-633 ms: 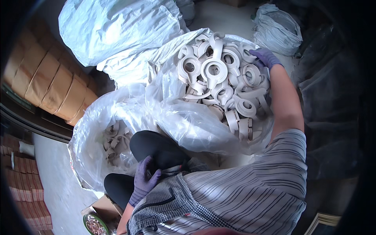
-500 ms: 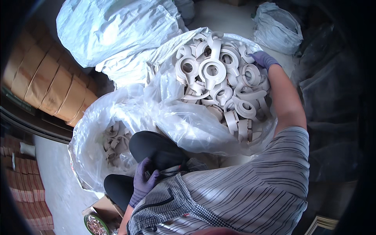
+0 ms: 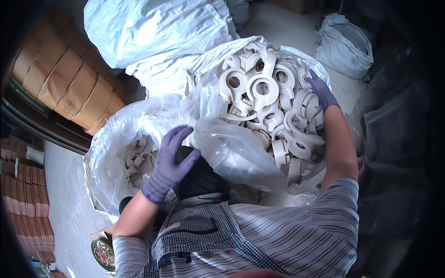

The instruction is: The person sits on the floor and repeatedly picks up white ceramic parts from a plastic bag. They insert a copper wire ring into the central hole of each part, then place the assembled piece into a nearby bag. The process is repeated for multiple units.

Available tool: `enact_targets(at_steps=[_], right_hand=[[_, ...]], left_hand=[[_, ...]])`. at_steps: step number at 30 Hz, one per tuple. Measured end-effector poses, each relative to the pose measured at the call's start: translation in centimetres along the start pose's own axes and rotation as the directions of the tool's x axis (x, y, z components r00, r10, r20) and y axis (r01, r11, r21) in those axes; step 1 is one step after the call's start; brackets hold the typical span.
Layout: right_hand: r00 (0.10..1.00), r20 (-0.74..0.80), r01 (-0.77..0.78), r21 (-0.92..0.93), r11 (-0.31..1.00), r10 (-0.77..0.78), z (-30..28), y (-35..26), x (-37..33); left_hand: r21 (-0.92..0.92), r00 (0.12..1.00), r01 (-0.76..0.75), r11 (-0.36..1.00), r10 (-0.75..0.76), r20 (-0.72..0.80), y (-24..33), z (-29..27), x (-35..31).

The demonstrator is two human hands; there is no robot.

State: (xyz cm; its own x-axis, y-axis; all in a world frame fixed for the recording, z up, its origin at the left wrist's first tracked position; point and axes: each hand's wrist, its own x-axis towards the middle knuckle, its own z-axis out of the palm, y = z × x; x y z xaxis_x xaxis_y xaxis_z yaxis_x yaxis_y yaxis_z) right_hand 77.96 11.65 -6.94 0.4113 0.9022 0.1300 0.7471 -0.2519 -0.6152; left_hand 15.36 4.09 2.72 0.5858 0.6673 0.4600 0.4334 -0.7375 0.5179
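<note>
The left hand [image 3: 171, 162] has its fingers apart just left of the lined sack [image 3: 241, 153], while the right hand [image 3: 323, 91], clamped or not I cannot tell, is at the pale ringed parts [image 3: 263, 103] heaped inside, likely light, stiff, slightly brittle, best held by their protruding arms.

Off-white ring-shaped parts [image 3: 265, 100] with flat arms lie heaped in a bag [image 3: 237, 150].
</note>
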Motion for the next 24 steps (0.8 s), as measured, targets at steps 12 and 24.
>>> enact_targets(at_steps=[12,24], right_hand=[[0.989,0.018,-0.147,0.285,0.947,0.148,-5.6,1.2,1.1],[0.97,0.088,-0.105,-0.69,0.716,0.227,-1.5,1.3,7.4]], left_hand=[[-0.111,0.865,0.498,0.86,-0.483,0.136,-14.6,9.9,22.2],[0.576,0.85,0.347,0.74,-0.508,0.14,-17.8,10.9,29.6]])
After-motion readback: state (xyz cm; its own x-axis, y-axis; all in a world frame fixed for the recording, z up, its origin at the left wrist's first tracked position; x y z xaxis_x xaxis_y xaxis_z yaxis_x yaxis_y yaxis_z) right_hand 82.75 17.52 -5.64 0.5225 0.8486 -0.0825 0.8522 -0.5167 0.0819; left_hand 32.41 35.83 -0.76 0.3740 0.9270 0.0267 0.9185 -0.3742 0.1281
